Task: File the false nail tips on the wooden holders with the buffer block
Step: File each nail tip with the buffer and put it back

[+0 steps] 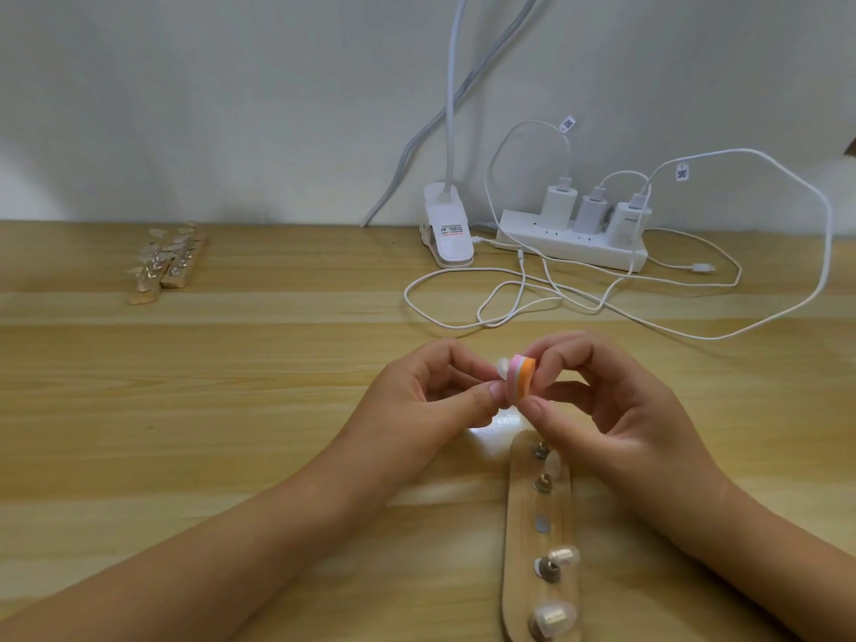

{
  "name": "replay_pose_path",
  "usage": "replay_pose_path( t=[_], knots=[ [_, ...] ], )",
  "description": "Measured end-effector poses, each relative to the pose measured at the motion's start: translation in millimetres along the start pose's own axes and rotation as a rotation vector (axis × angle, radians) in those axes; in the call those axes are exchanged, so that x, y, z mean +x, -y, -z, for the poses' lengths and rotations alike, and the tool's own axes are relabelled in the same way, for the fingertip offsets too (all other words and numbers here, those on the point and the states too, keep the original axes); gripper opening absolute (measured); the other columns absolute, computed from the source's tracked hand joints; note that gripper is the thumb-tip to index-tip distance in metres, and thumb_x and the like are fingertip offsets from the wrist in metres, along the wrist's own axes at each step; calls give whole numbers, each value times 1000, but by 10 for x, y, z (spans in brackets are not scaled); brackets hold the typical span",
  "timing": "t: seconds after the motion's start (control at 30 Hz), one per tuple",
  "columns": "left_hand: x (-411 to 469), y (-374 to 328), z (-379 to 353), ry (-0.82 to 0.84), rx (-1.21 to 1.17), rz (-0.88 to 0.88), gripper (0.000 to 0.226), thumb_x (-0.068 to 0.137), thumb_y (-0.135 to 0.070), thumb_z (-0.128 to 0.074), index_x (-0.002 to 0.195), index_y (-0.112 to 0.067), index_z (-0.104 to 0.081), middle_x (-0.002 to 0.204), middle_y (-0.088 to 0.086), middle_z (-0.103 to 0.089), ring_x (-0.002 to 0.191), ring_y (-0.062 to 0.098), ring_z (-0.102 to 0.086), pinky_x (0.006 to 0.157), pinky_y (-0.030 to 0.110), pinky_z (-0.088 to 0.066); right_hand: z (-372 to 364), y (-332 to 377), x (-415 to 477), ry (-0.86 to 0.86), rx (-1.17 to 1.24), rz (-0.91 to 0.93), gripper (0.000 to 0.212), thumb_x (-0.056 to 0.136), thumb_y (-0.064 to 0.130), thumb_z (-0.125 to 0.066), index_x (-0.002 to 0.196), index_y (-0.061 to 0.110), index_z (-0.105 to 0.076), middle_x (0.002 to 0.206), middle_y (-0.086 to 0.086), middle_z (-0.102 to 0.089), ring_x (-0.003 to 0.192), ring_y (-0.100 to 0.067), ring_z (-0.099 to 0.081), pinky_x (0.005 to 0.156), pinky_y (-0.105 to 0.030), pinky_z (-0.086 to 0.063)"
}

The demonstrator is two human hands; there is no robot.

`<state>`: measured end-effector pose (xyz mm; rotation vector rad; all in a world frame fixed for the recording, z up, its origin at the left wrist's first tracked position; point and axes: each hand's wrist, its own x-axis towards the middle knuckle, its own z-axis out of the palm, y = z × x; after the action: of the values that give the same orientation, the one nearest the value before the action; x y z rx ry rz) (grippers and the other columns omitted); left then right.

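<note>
Above the light wooden table (231,386), before a pale wall (231,108), the left hand (431,391) pinches a nail tip (502,366) and the right hand (616,410) grips the buffer block (524,379) against it; a wooden holder (560,512) lies beneath.

Pink-orange buffer block (523,381) touching nail tip (503,366), wooden holder (519,512) nearby

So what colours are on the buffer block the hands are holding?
Pink, white and orange layers on the buffer block, seen in the head view, the only one.
</note>
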<state>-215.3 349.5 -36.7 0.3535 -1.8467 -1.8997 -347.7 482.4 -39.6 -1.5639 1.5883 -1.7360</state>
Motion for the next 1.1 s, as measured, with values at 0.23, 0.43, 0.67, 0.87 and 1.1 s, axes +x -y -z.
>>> replay_pose_path(
  t=[0.23, 0.43, 0.67, 0.87, 1.1],
  knots=[
    [-13, 25, 7, 29, 114, -6, 9, 80, -20, -73, 80, -17, -65, 84, 3, -73, 82, 16, -65, 84, 43, -53, -18, 49, 31, -85, -52, 6, 22, 82, 49, -73, 97, 36, -65, 98, 3, -70, 92, -16, -70, 81, -22, -55],
    [-20, 9, 9, 28, 153, -11, 8, 80, -28, -68, 80, -21, -64, 84, -1, -73, 82, 14, -66, 88, 50, -51, -2, 1, 42, -71, -161, 85, 29, 92, 23, -71, 119, 23, -62, 97, 3, -68, 93, -21, -68, 83, -30, -55],
    [-26, -1, 2, 52, 154, -22, 6, 80, -27, -67, 76, -26, -63, 80, -3, -72, 79, 13, -65, 86, 50, -51, 18, -60, 33, -48, -244, 169, 24, 91, 17, -70, 114, 19, -67, 103, 1, -63, 93, -25, -67, 81, -34, -56],
    [-25, 7, 10, 60, 153, -36, 9, 81, -28, -67, 76, -24, -61, 79, -3, -72, 75, 11, -64, 78, 42, -51, 1, -48, 18, -15, -227, 191, 24, 91, 18, -68, 114, 17, -66, 105, 2, -62, 95, -26, -66, 82, -33, -56],
    [-27, 3, -3, 57, 153, -37, 10, 81, -28, -67, 76, -21, -61, 80, -3, -72, 77, 13, -65, 80, 45, -52, 12, -42, 20, -18, -268, 201, 23, 92, 17, -69, 114, 12, -67, 106, 1, -62, 95, -26, -66, 81, -36, -56]
  ],
)
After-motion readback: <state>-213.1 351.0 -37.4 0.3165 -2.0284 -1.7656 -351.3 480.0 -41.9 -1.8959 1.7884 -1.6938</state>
